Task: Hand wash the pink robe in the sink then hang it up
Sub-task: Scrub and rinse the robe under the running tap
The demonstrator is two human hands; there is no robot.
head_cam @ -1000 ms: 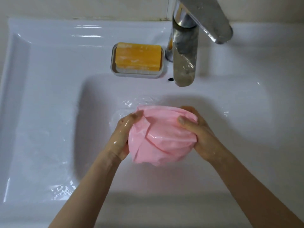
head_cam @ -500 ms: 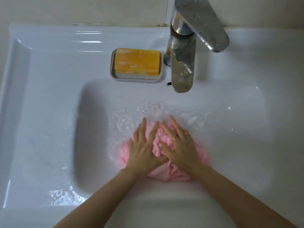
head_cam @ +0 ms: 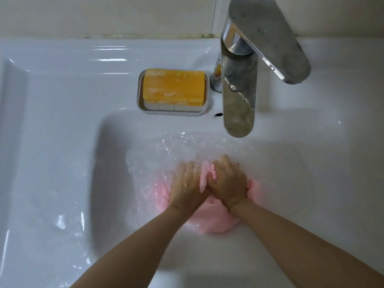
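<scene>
2 hands (head_cam: 188, 183) on pink robe (head_cam: 216, 222), wet wht sink (head_cam: 62, 104)

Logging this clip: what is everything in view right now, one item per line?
sink: one, white, fills the frame
water: rippling, clear, in the basin
pink robe: one, pink, bunched under the water in the basin
faucet: one, chrome, at the back rim, spout over the basin
soap bar: one, orange, on the dish
soap dish: one, pale grey, on the back ledge, left of the faucet
wall: beige, behind the sink
left hand: bare, wet, grips the robe
right hand: bare, wet, grips the robe beside the left
</scene>
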